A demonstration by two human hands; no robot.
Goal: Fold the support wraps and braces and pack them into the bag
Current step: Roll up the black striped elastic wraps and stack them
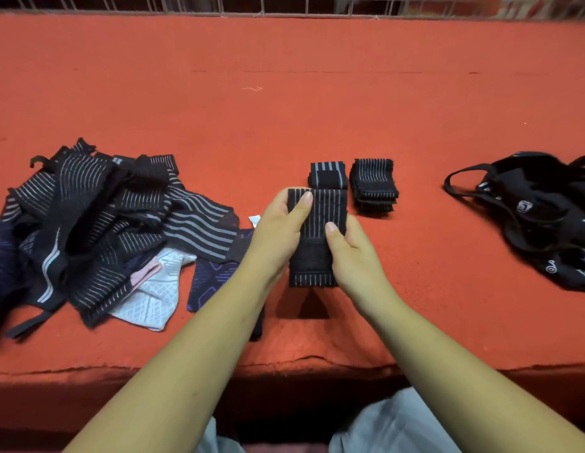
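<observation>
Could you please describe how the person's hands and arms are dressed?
The left hand and right hand are bare: no gloves, rings, watch or wristband show. Both arms are uncovered right down to the bottom edge of the picture, with no sleeve in view.

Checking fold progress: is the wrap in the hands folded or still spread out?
Folded: the wrap is a short, thick rectangle with layered edges, gripped between the left hand and right hand.

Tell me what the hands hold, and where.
A folded striped wrap: left hand grips its upper left edge, right hand its right edge.
</observation>
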